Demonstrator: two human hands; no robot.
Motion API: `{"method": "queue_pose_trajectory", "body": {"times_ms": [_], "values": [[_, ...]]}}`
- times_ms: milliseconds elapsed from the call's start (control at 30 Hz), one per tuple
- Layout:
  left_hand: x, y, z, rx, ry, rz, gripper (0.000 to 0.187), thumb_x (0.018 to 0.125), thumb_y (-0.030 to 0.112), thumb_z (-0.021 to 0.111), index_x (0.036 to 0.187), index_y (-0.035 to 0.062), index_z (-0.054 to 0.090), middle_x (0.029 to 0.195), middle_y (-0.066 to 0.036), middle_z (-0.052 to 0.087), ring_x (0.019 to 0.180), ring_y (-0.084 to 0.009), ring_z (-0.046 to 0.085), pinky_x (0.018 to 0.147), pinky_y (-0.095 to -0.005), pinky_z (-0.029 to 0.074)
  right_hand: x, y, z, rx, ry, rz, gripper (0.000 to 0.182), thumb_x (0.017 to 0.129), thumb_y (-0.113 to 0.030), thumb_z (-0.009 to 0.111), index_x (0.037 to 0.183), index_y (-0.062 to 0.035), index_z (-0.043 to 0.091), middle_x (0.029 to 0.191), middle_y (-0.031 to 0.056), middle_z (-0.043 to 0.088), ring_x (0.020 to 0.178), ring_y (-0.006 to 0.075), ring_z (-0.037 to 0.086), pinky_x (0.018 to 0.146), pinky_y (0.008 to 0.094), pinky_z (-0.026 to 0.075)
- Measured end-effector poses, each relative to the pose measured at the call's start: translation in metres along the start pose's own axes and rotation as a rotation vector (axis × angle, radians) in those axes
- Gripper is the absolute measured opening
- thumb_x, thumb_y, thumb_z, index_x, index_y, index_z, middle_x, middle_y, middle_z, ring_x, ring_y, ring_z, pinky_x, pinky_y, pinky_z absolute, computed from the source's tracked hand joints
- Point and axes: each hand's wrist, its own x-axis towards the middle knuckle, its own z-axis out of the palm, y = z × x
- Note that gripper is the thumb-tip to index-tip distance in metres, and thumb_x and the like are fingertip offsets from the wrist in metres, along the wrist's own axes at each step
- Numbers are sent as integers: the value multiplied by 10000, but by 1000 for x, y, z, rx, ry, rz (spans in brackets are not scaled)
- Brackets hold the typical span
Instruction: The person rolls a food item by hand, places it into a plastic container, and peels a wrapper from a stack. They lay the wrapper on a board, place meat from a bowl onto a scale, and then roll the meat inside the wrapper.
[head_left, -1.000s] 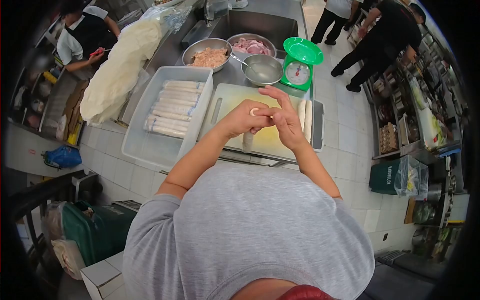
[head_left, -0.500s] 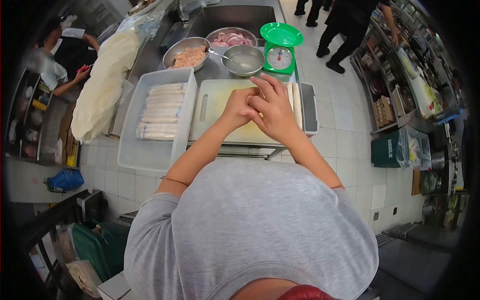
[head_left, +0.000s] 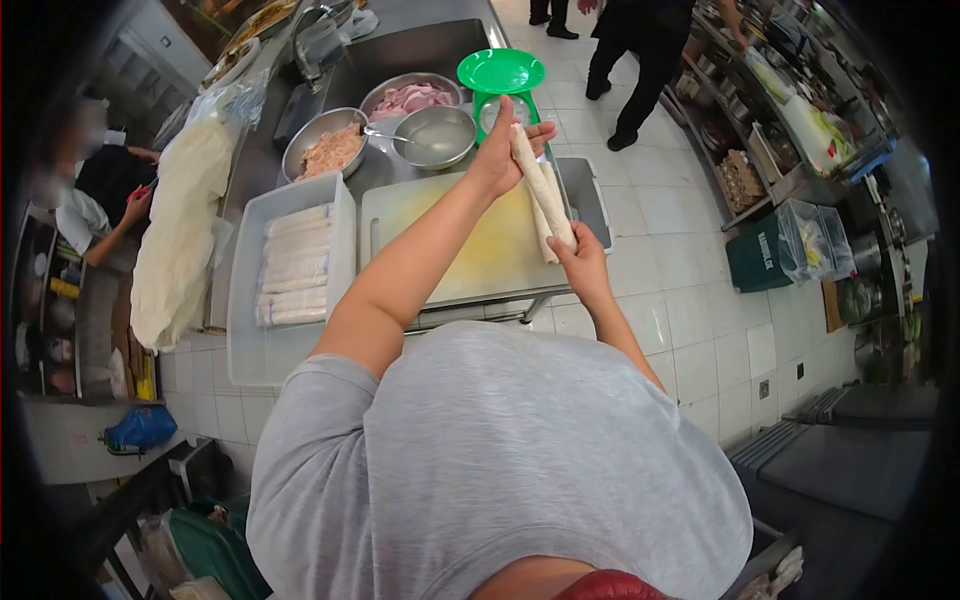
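Note:
A long pale roll is held up at the right side of the cutting board. My right hand is closed round its near end. At the far end, my left hand lies against the roll with fingers spread. A second pale roll shows partly beneath the held one. On the left, a clear plastic tub holds several wrapped rolls.
Beyond the board stand a bowl of minced meat, a bowl of sliced meat, a bowl of liquid and a green scale. A large dough mass lies left. People stand at far left and top right.
My hands were together over the board; they have parted and moved right, and the right one has taken hold of a roll. The view has shifted, moving the table leftward.

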Motion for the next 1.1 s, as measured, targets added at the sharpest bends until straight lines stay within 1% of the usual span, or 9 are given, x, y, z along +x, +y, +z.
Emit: {"method": "queue_pose_trajectory", "body": {"times_ms": [100,167,267,367,600,700,800,933,1100], "values": [[65,-42,-35,416,163,-3,903,790,714,481,1294,-2,263,1161,-228,534,1134,-302,501,987,-453,350,8,5,-2,-489,193,-159,372,778,-193,687,1050,31,567,926,183,606,832,304,606,741,366,479],[92,-65,-65,855,267,-4,900,830,686,449,1336,-45,313,1265,-216,492,1147,-301,503,1009,-457,323,6,16,-2,-589,179,-61,389,769,-184,680,1074,32,569,966,204,593,877,348,588,765,394,473],[95,-72,-92,1055,129,-164,840,875,648,400,1356,-39,355,1241,-164,525,1092,-264,522,977,-389,357,2,39,-14,-629,126,-56,423,755,-184,689,1098,33,571,968,191,580,887,348,583,766,406,472],[87,-71,-89,1170,15,-102,744,901,594,404,1227,-67,506,1227,-227,541,1120,-290,523,958,-365,390,-6,47,-21,-522,109,-92,439,743,-185,709,1122,-3,585,899,150,567,812,302,586,718,386,475],[93,-84,-89,1023,-162,-97,355,918,245,543,1205,37,571,1108,-59,603,1020,-158,523,919,-285,387,-10,38,-21,-487,96,-120,367,741,-197,724,1058,-40,626,895,120,552,775,275,571,703,360,472],[98,-88,-98,1145,-223,37,359,898,263,556,1155,15,592,1041,-124,632,934,-193,580,846,-295,449,-9,42,-21,-493,42,-124,393,734,-227,737,1060,-39,620,931,127,550,820,280,568,723,366,470],[95,-83,-97,1219,-244,-26,472,870,285,588,1253,20,512,1116,-180,606,1012,-265,580,899,-333,438,-7,40,-17,-494,102,-112,474,719,-269,752,1098,-33,592,971,147,545,872,293,561,746,370,467],[75,-82,-95,1500,-179,249,766,833,359,622,1400,-10,263,1351,-266,404,1248,-379,412,1038,-396,337,-5,37,-10,-550,163,-163,558,713,-320,750,1146,-27,554,1004,170,535,913,321,543,783,388,456],[37,-30,-71,1594,-280,386,738,849,393,613,1401,23,290,1411,-224,341,1316,-338,326,1081,-391,278,11,65,-5,-669,217,-205,504,736,-307,722,1121,-23,567,991,185,543,921,338,531,807,405,442]]}}
